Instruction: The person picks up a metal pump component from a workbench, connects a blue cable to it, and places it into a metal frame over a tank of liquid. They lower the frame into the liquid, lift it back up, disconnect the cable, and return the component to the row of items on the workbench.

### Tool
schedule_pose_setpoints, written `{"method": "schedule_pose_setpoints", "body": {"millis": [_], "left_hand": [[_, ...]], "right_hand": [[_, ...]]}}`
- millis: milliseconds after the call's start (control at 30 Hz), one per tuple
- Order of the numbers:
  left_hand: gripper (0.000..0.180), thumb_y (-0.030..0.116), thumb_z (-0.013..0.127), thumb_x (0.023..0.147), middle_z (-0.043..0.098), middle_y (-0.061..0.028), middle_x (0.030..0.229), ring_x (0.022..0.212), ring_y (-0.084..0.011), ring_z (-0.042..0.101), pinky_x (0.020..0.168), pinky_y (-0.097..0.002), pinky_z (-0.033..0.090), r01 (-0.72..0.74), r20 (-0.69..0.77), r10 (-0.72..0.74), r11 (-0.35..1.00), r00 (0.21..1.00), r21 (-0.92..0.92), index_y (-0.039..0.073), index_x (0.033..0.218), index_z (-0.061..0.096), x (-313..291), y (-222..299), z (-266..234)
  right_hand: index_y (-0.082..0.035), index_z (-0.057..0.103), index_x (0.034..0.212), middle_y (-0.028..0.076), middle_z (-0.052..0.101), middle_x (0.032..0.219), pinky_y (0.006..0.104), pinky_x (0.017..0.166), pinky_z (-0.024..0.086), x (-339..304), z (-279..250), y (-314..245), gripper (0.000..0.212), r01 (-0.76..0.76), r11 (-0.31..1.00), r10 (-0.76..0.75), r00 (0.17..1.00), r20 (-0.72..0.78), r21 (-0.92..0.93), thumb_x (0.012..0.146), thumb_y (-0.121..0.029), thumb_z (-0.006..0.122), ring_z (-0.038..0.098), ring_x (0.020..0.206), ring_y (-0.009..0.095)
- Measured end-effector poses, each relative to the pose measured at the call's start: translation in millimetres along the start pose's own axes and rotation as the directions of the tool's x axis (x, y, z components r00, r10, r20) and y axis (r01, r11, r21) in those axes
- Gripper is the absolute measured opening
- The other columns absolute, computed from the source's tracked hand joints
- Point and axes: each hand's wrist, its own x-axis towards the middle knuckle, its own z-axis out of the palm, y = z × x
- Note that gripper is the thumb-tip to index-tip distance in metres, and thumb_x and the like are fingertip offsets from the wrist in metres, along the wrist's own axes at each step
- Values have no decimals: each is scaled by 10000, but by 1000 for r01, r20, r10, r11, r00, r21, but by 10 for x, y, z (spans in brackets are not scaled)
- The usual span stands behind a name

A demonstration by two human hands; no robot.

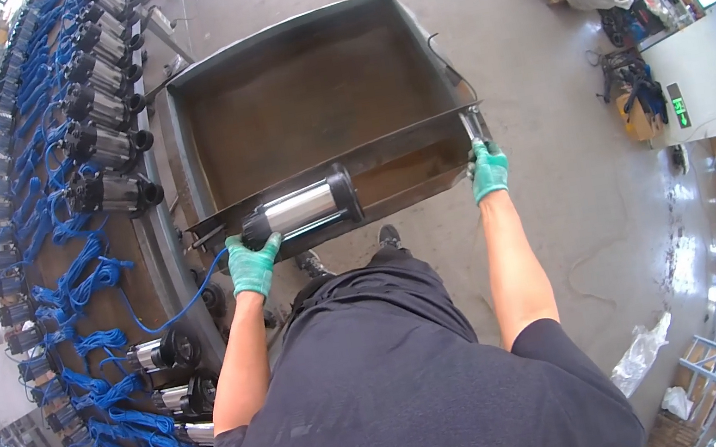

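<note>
Lying between the left hand (253,265), gripping its end, and right hand (488,169), clasping a metal piece (471,125): silver cylinder (301,209).

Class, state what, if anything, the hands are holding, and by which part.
The left hand holds the pump by its black left end. The right hand is at a metal piece beside the tank; its grip is unclear.

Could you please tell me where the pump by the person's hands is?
In the head view, the silver-and-black pump lies just left of centre over the near side of the metal tank, with the left hand at its left end.
</note>
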Motion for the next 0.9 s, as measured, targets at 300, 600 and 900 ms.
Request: {"method": "schedule_pose_setpoints", "body": {"millis": [300, 600, 900], "left_hand": [[705, 301, 909, 764, 715, -184, 1057, 942, -270, 691, 878, -373, 535, 18, 22, -19, 1000, 1000, 15, -55, 1209, 495, 50, -128, 0], [711, 299, 908, 768, 707, -200, 1068, 954, -281, 687, 886, -378, 533, 32, 38, -33, 999, 999, 28, -63, 1213, 487, 22, -13, -36], [666, 263, 906, 778, 700, -180, 1059, 938, -264, 674, 874, -365, 532, 2, 31, -3, 1000, 1000, 21, -52, 1195, 493, 82, -148, 21]], "right_hand": [[-52, 690, 1132, -15, 631, 808, 246, 587, 471, -901, 515, -40, 143, 322, 863, 71, 686, 724, -390, 1010, -104, 638, 544, 644, 62], [-33, 685, 1111, 30, 667, 821, 293, 645, 487, -981, 802, 113, 141, 539, 747, -40, 620, 783, -389, 1011, -119, 635, 548, 692, 100], [-24, 679, 1128, 116, 685, 820, 360, 734, 510, -827, 826, 167, 218, 547, 761, -16, 553, 833, -349, 1025, -204, 610, 631, 738, 241]]}}
